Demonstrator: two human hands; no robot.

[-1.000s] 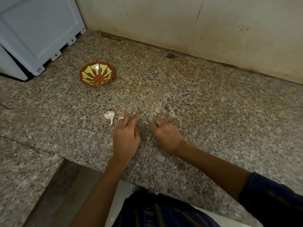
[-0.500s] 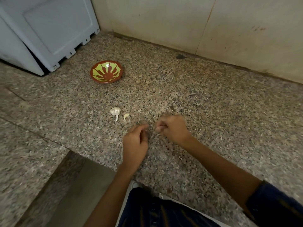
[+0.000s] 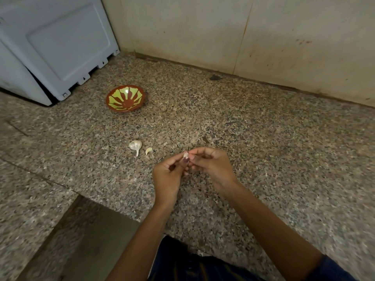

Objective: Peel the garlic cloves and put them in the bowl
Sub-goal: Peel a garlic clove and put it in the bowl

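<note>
A small pale garlic clove (image 3: 185,154) is pinched between the fingertips of my left hand (image 3: 168,177) and my right hand (image 3: 211,167), just above the granite counter. To their left, a white garlic piece with a stem (image 3: 135,146) lies on the counter, and a loose clove (image 3: 148,151) lies beside it. Farther back left sits a red bowl (image 3: 125,98) with a green sunburst pattern; nothing shows inside it.
The speckled granite counter (image 3: 263,138) runs to a beige tiled wall (image 3: 223,33) at the back. A pale blue appliance (image 3: 54,47) stands at the back left. The counter's front edge drops off at lower left (image 3: 67,191). A dark chip (image 3: 215,77) lies near the wall.
Both hands have lifted off the counter and come together, and a clove is now held between their fingertips. The loose clove beside the stemmed garlic piece is uncovered.
</note>
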